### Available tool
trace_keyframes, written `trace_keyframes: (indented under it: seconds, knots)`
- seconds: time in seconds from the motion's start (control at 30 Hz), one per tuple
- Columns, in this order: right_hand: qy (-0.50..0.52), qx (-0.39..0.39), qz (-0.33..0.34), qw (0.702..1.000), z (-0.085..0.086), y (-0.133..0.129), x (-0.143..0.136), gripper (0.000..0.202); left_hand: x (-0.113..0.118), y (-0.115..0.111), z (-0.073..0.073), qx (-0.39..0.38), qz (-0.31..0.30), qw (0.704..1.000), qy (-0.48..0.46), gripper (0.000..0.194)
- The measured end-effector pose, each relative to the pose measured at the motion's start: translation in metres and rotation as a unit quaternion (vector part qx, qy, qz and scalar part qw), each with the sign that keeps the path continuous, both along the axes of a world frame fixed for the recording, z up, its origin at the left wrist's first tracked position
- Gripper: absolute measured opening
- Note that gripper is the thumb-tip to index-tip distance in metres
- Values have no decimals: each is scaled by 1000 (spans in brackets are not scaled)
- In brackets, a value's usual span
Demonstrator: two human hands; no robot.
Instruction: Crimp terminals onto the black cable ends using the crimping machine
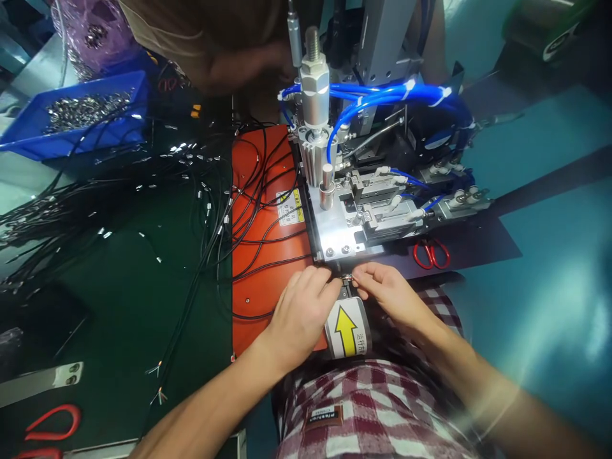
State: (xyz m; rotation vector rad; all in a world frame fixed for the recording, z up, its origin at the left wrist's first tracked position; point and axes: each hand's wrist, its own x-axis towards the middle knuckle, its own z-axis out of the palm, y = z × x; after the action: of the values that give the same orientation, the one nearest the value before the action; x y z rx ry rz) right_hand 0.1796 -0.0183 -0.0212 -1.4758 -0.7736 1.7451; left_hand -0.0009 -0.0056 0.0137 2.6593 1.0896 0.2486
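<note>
Beneath the left hand [303, 306], an orange plate [258, 274] adjoins a green mat [191, 319]; beyond both hands stands a pneumatic machine [329, 217]. Left fingers curl downward, their grip unreadable; the right hand [382, 287] pinches a small connector [347, 278] between the hands, its detail indistinct.

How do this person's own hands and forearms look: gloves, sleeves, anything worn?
Both the left hand and the right hand are ungloved, fingers uncovered. No sleeve shows on either forearm, and I can see no watch or bracelet. The checked garment on the body is maroon and white, with a small dark, brown-edged patch bearing pale lettering.
</note>
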Motion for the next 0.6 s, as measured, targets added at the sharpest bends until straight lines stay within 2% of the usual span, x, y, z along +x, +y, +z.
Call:
trace_keyframes:
  seconds: [0.07, 0.13, 0.23, 0.4, 0.6]
  knots:
    - [2, 7, -6, 1000, -1, 0, 1, 40, 4, -6, 4, 13, 13, 999, 45, 23]
    - [9, 15, -17, 1000, -3, 0, 1, 39, 9, -12, 6, -17, 18, 998, 60, 25]
    - [16, 24, -30, 999, -5, -1, 1, 41, 13, -17, 2, -61, 28, 997, 33, 26]
    - [-12, 32, -30, 999, -3, -2, -1, 43, 9, -14, -8, -61, 43, 997, -26, 33]
    - [24, 7, -20, 999, 0, -3, -5, 47, 12, -11, -9, -57, 37, 998, -8, 33]
